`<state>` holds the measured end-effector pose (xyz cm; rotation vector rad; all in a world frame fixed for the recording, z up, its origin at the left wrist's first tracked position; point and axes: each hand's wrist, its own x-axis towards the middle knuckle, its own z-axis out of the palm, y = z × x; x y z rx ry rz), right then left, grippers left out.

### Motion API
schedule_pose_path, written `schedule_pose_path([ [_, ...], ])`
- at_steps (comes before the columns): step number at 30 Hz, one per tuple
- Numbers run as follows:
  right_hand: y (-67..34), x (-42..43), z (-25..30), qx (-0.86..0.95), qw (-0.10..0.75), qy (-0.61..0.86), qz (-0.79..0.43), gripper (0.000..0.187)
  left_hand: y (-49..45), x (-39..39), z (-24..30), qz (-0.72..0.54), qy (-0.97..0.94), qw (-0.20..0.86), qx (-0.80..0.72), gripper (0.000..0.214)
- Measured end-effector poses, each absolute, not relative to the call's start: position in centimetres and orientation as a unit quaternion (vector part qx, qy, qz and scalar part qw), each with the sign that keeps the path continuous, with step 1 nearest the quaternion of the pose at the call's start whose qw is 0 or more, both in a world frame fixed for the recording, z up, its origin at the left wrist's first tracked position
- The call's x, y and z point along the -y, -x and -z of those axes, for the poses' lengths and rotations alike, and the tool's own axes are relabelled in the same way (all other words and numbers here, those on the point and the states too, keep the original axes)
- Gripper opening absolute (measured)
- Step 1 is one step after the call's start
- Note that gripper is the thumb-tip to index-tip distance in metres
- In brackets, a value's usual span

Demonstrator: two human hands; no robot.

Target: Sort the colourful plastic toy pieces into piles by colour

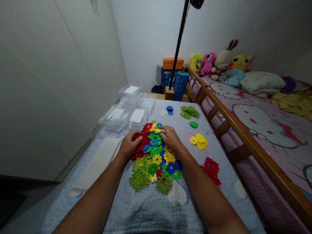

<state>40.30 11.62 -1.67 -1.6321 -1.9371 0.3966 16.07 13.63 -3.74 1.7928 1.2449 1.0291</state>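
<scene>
A heap of plastic connecting pieces lies between my hands on the cloth-covered table. My left hand (130,144) rests at the heap's left edge against the red square pieces (143,140), thumb and fingers apart. On the other side, my right hand (171,138) touches the heap near the yellow flower-shaped discs (156,127), its thumb and forefinger spread; I see nothing held in it. Blue discs (153,142) and green discs (156,150) fill the middle of the heap. Light-green square lattice pieces (139,179) lie at its near side.
Sorted piles lie to the right: blue discs (170,110), light-green squares (189,111), a green disc (193,124), yellow discs (200,141), red squares (211,169). Clear lidded boxes (137,116) stand at back left by a folded cloth (102,162). A wooden bed rail (226,125) borders the right.
</scene>
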Motion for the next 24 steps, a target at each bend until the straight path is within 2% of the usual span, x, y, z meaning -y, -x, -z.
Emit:
schedule_pose_path([
  [4, -39.4, -12.9, 1.8, 0.742, 0.192, 0.624, -0.152, 0.030, -16.1, -13.7, 3.7, -0.406, -0.696, 0.349, -0.478, 0.030],
  [8, -39.2, -12.6, 1.4, 0.732, 0.169, 0.646, -0.133, 0.026, -16.2, -13.7, 3.7, -0.410, -0.699, 0.342, -0.476, 0.028],
  [15, -39.8, -11.7, -0.1, 0.728, 0.210, 0.637, -0.144, 0.021, -16.1, -13.7, 3.8, -0.407, -0.696, 0.346, -0.479, 0.030],
  [21, -44.6, -10.2, -1.7, 0.668, 0.331, 0.646, -0.162, 0.019, -16.2, -13.7, 3.8, -0.398, -0.693, 0.354, -0.485, 0.033],
  [24, -49.0, -8.6, -2.1, 0.605, 0.346, 0.694, -0.180, 0.015, -16.2, -13.7, 3.8, -0.401, -0.696, 0.351, -0.481, 0.032],
])
